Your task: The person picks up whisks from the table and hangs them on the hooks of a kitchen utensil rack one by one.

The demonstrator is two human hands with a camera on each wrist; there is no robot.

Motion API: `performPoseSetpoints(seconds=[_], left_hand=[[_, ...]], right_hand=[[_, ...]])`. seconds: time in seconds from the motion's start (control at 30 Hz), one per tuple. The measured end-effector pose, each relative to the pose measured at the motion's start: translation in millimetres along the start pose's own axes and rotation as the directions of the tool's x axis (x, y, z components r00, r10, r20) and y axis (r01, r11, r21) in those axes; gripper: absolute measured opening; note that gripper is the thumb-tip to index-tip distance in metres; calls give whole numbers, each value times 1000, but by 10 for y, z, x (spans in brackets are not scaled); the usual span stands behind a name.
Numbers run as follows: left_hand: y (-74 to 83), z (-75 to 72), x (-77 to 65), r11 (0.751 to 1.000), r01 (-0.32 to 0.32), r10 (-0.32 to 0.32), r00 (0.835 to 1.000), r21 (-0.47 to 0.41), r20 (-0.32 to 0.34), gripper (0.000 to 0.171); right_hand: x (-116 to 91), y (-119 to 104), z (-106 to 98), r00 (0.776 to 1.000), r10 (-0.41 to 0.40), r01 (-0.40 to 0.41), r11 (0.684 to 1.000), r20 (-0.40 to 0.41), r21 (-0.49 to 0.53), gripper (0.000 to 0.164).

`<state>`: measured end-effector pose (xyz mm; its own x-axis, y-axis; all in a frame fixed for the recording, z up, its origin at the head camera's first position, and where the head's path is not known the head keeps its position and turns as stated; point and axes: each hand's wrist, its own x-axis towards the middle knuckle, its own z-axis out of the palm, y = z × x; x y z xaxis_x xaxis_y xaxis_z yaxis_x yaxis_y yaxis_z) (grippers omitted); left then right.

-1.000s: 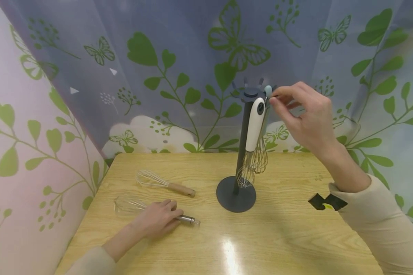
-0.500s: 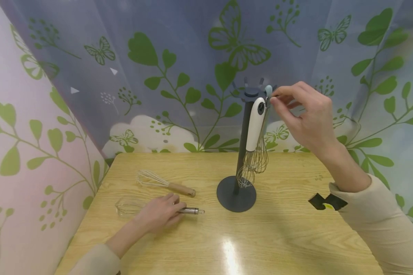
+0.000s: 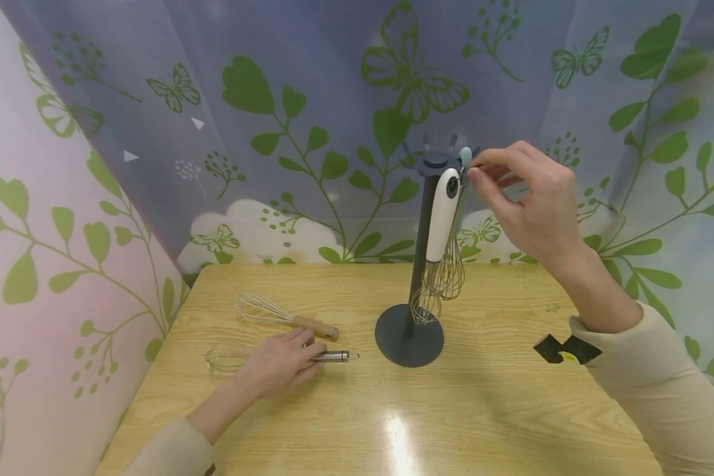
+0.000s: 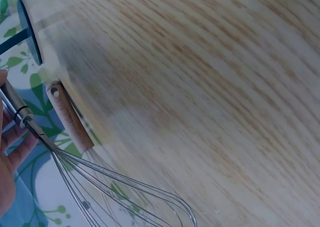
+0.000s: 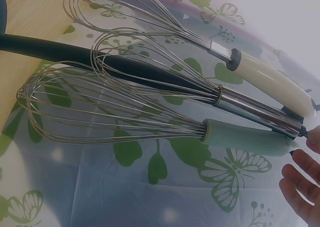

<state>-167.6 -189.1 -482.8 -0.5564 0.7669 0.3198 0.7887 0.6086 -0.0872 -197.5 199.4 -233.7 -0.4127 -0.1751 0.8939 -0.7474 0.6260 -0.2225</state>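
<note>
My left hand point(image 3: 282, 362) grips the steel-handled whisk point(image 3: 333, 356) low over the table, its wires pointing left. In the left wrist view that whisk point(image 4: 47, 141) looks raised off the tabletop. A dark stand point(image 3: 409, 336) with a round base carries several hooks at its top. Hanging from it are a white-handled whisk point(image 5: 272, 82), a second steel-handled whisk point(image 5: 260, 109) and a mint-handled whisk point(image 5: 245, 138). At hook height my right hand point(image 3: 532, 195) pinches the handle end of the hanging steel whisk with thumb and forefinger; the exact contact is small.
A wooden-handled whisk point(image 3: 314, 327) lies on the wood-grain table point(image 3: 482, 410), just behind my left hand. Patterned cloth point(image 3: 309, 66) with leaves and butterflies stands behind the table and along its left side.
My left hand has shifted slightly right and away from me, carrying the steel-handled whisk, whose handle end has swung toward the stand. The right hand and the hanging whisks stay nearly still.
</note>
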Motion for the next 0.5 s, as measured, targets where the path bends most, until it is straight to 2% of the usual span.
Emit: performPoseSetpoints(seconds=[0.27, 0.5], left_hand=[[12, -2, 27, 999, 14, -15, 1000, -36, -24, 25], [24, -46, 67, 996, 55, -60, 996, -74, -61, 26]], right_hand=[[-4, 9, 8, 1000, -4, 4, 1000, -6, 5, 9], [-11, 3, 6, 1000, 3, -3, 1000, -5, 3, 9]])
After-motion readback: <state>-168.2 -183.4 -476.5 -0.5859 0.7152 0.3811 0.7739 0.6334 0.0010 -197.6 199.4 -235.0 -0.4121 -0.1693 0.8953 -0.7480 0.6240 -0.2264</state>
